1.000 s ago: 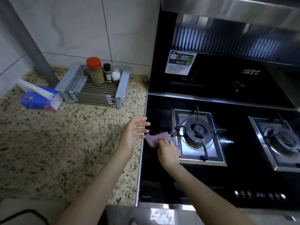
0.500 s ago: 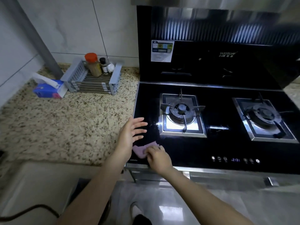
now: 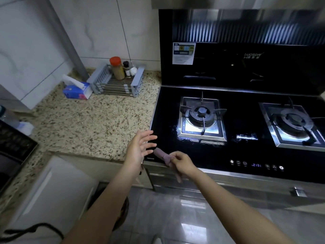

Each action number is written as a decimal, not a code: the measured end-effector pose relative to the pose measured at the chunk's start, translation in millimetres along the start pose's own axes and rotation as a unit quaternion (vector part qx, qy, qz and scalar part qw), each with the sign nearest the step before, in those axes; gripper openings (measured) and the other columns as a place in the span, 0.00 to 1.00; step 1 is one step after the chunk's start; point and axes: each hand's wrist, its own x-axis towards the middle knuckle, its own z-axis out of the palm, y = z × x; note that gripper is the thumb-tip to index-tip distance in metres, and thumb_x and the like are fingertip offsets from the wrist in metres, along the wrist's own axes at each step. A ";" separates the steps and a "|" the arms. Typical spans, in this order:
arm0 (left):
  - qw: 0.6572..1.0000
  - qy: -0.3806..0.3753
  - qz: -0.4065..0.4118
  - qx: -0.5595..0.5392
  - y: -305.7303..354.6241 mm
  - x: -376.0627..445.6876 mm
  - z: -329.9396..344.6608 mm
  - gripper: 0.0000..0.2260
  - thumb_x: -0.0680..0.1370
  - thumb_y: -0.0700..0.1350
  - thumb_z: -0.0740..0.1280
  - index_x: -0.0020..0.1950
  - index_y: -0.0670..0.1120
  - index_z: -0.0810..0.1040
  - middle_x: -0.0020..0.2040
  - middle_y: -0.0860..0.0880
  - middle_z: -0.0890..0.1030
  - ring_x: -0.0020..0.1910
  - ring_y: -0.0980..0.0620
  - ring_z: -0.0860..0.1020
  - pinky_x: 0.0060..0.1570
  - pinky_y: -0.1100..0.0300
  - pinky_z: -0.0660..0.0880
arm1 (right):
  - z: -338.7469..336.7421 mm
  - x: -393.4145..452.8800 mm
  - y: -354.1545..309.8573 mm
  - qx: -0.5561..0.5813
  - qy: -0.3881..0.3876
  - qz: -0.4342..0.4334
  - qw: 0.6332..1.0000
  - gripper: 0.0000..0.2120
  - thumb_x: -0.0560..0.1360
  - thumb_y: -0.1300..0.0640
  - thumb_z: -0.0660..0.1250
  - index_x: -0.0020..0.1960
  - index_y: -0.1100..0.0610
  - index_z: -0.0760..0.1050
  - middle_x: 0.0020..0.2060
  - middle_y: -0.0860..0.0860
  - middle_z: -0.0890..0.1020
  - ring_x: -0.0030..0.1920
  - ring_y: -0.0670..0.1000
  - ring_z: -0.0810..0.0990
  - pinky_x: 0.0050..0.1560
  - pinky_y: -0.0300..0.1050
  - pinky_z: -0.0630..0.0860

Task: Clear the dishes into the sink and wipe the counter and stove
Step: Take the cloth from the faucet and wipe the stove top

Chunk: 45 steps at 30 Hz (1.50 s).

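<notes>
A small mauve cloth [image 3: 161, 154] lies bunched at the front left corner of the black glass stove [image 3: 244, 155], partly hanging over the front edge. My right hand [image 3: 182, 162] pinches the cloth between curled fingers. My left hand [image 3: 139, 148] hovers just left of it over the seam between the stove and the speckled granite counter [image 3: 91, 124], fingers spread and holding nothing. Two gas burners sit on the stove, the left burner [image 3: 201, 117] and the right burner [image 3: 293, 122]. No dishes and no sink are in view.
A grey rack [image 3: 107, 83] at the back of the counter holds a red-capped jar [image 3: 117, 68] and small bottles. A blue tissue pack [image 3: 76, 89] lies left of it. The stove's touch panel [image 3: 255, 165] glows at the front edge. A dark appliance [image 3: 12, 148] sits far left.
My right hand has dragged the cloth from beside the left burner toward me to the stove's front left corner and now pinches it. The left hand stayed open beside it.
</notes>
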 end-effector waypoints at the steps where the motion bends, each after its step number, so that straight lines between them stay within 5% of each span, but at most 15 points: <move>1: 1.000 -0.002 -0.002 -0.002 0.9 0.5 0.6 0.21 0.83 0.51 0.46 0.57 0.42 0.76 0.48 0.48 0.81 0.41 0.50 0.77 0.42 0.58 0.72 | -2.3 -2.4 -3.0 0.032 0.000 0.011 0.999 0.09 0.78 0.63 0.59 0.47 0.56 0.77 0.35 0.48 0.78 0.37 0.45 0.75 0.38 0.33 0.73; 3: 1.000 -0.007 0.000 0.000 3.7 4.1 0.9 0.22 0.83 0.51 0.46 0.58 0.42 0.76 0.48 0.48 0.81 0.42 0.50 0.77 0.42 0.58 0.72 | -6.9 -5.0 -8.3 0.083 0.009 0.028 0.996 0.08 0.78 0.64 0.59 0.49 0.58 0.77 0.37 0.48 0.78 0.39 0.44 0.75 0.38 0.31 0.72; 8: 1.000 -0.014 0.019 0.004 11.1 16.4 0.5 0.21 0.83 0.51 0.47 0.58 0.43 0.76 0.48 0.48 0.81 0.43 0.50 0.78 0.44 0.57 0.73 | -17.6 -2.0 -24.2 0.161 0.033 0.049 0.985 0.10 0.78 0.64 0.60 0.45 0.54 0.77 0.44 0.52 0.81 0.46 0.50 0.77 0.53 0.45 0.73; 14: 0.998 -0.064 0.023 0.014 27.6 36.3 20.1 0.20 0.83 0.51 0.47 0.57 0.45 0.77 0.48 0.48 0.81 0.41 0.51 0.78 0.42 0.58 0.73 | -45.5 -8.9 -49.8 0.238 0.072 0.048 0.967 0.10 0.78 0.62 0.60 0.46 0.53 0.78 0.41 0.51 0.82 0.45 0.51 0.79 0.48 0.45 0.76; 20: 0.990 -0.133 0.046 0.029 44.5 45.8 71.4 0.19 0.83 0.51 0.49 0.52 0.48 0.78 0.47 0.49 0.82 0.40 0.52 0.78 0.41 0.59 0.72 | -91.7 -36.4 -71.3 0.308 0.131 0.005 0.942 0.10 0.78 0.63 0.59 0.45 0.54 0.77 0.31 0.46 0.81 0.34 0.45 0.78 0.30 0.35 0.73; 27: 0.972 -0.225 0.051 0.039 51.0 28.0 168.1 0.18 0.83 0.49 0.49 0.56 0.42 0.76 0.44 0.48 0.81 0.36 0.52 0.77 0.33 0.64 0.73 | -179.2 -81.4 -59.7 0.346 0.232 -0.042 0.908 0.10 0.78 0.63 0.58 0.47 0.54 0.77 0.25 0.44 0.80 0.28 0.41 0.77 0.31 0.37 0.71; 33: 0.955 -0.283 0.051 0.074 44.8 -1.1 267.2 0.19 0.82 0.50 0.50 0.58 0.42 0.76 0.44 0.48 0.81 0.34 0.54 0.78 0.30 0.66 0.72 | -273.9 -139.8 -23.2 0.398 0.322 -0.073 0.856 0.10 0.77 0.64 0.60 0.50 0.55 0.79 0.41 0.52 0.82 0.39 0.48 0.79 0.41 0.42 0.75; 36: 0.945 -0.305 0.077 0.087 36.8 -25.7 326.8 0.18 0.82 0.51 0.51 0.56 0.44 0.77 0.45 0.48 0.82 0.36 0.54 0.78 0.34 0.64 0.73 | -327.6 -176.6 1.8 0.400 0.365 -0.081 0.837 0.10 0.77 0.64 0.60 0.50 0.56 0.79 0.39 0.51 0.82 0.35 0.46 0.79 0.38 0.40 0.73; 41: 0.939 -0.328 0.068 0.081 16.5 -80.7 443.0 0.18 0.82 0.51 0.51 0.52 0.46 0.78 0.44 0.48 0.82 0.34 0.54 0.79 0.34 0.63 0.73 | -430.7 -243.3 49.5 0.378 0.407 -0.091 0.826 0.09 0.78 0.65 0.58 0.48 0.56 0.76 0.21 0.42 0.78 0.20 0.38 0.73 0.22 0.32 0.67; 45: 0.933 -0.346 0.064 0.072 4.7 -112.6 521.6 0.18 0.82 0.52 0.51 0.50 0.48 0.78 0.46 0.49 0.82 0.36 0.54 0.79 0.35 0.63 0.75 | -498.7 -289.3 85.7 0.381 0.438 -0.083 0.810 0.09 0.78 0.65 0.59 0.49 0.55 0.76 0.27 0.43 0.80 0.24 0.38 0.74 0.22 0.31 0.68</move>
